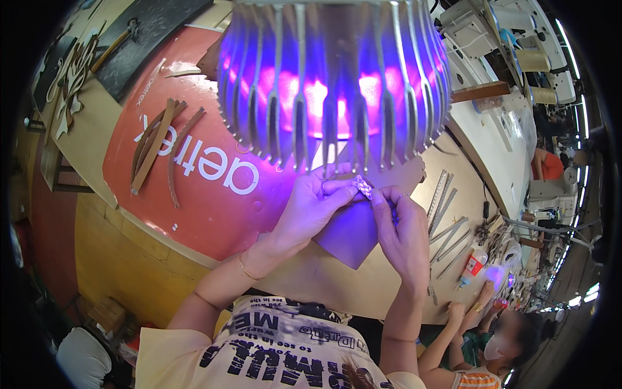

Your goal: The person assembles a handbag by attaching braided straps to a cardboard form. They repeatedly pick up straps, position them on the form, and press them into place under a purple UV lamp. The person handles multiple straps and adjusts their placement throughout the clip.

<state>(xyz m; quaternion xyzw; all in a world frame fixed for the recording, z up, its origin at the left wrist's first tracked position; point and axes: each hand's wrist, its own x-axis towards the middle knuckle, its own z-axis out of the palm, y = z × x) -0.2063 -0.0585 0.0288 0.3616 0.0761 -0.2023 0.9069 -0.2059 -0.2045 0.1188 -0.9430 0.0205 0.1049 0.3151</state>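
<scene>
Between my fingertips is a short braided strip (362,186), lit purple by the lamp above. My left hand (310,206) pinches one end of it between thumb and fingers. At the other end my right hand (403,235) grips it with thumb and forefinger. Part of the strip is hidden behind the fingers. Beneath both hands lies a dark flat sheet (350,241), one corner pointing toward me.
A ribbed metal lamp (337,84) hangs low just beyond my hands. Brown strips (155,148) lie on a red board (214,223) at left. Several braided strips (446,206) and a glue bottle (473,266) are at right, near a co-worker's arms (457,318).
</scene>
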